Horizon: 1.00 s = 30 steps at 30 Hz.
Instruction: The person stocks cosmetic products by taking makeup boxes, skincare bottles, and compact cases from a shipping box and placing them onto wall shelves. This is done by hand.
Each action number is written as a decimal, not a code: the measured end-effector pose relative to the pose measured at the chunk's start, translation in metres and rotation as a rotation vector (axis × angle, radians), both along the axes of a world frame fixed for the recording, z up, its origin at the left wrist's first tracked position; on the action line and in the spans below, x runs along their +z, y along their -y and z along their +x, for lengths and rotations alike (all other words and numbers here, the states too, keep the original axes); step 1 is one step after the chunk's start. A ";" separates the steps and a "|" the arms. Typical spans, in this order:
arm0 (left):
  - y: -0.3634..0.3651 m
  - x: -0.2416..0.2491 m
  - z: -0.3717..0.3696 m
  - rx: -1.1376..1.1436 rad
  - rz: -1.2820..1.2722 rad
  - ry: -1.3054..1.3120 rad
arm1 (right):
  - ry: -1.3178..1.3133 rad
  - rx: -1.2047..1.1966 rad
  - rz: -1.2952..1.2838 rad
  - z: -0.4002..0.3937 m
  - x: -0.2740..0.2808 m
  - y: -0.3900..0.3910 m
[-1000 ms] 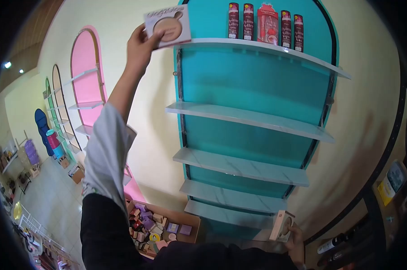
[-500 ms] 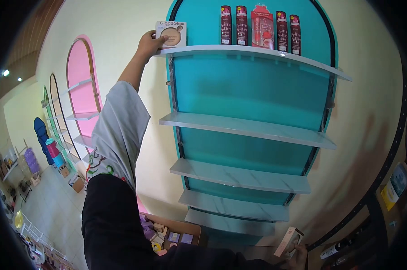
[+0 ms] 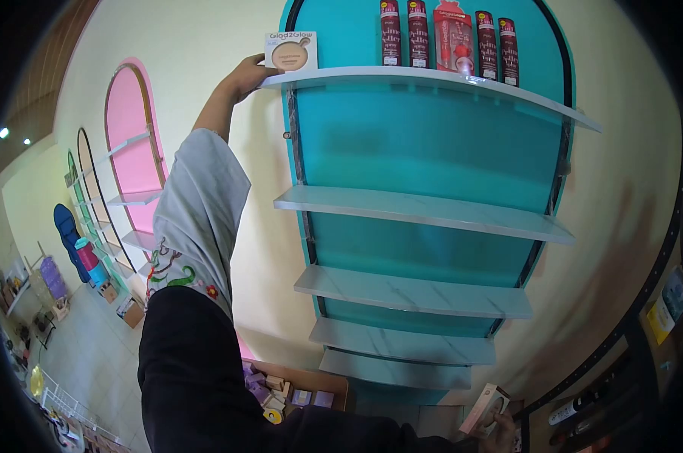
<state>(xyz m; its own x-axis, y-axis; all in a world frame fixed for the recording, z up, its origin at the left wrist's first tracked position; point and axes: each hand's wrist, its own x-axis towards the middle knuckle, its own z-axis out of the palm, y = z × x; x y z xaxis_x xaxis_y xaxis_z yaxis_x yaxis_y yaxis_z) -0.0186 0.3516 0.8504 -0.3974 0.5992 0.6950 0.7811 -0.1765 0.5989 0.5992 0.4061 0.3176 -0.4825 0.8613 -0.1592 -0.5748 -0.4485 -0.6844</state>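
A white Glad2Glow compact powder box [image 3: 292, 53] stands upright at the left end of the top shelf [image 3: 402, 74]. My left hand [image 3: 245, 78] is at the box's lower left corner, its thumb stretched along the shelf edge. Its other fingers are partly hidden. Low on the right, my right hand [image 3: 502, 429] grips a narrow pinkish box [image 3: 483, 408] with a window in its front, held tilted. Along the top shelf stand dark red tubes [image 3: 418, 36] and a red blister pack [image 3: 454, 39].
Lower white marbled shelves [image 3: 424, 215] run across the teal panel [image 3: 424, 143]. A cardboard box [image 3: 334, 383] with small packages sits below. Dark shelving [image 3: 621, 377] with bottles stands at the right. Pink arched shelving [image 3: 134, 136] is farther left.
My left thumb has slid down off the powder box's front to its lower corner. The view has shifted slightly. My right hand still holds the pinkish box.
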 end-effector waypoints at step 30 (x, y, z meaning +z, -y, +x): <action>0.004 -0.001 -0.009 -0.073 -0.106 0.158 | 0.003 -0.139 0.032 -0.004 -0.043 0.008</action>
<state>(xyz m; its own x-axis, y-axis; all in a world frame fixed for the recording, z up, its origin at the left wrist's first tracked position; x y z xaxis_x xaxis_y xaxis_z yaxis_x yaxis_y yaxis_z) -0.0271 0.3481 0.8493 -0.4492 0.6967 0.5593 0.6636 -0.1590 0.7310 0.5951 0.3977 0.2750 -0.3574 0.9246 -0.1318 -0.6280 -0.3424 -0.6989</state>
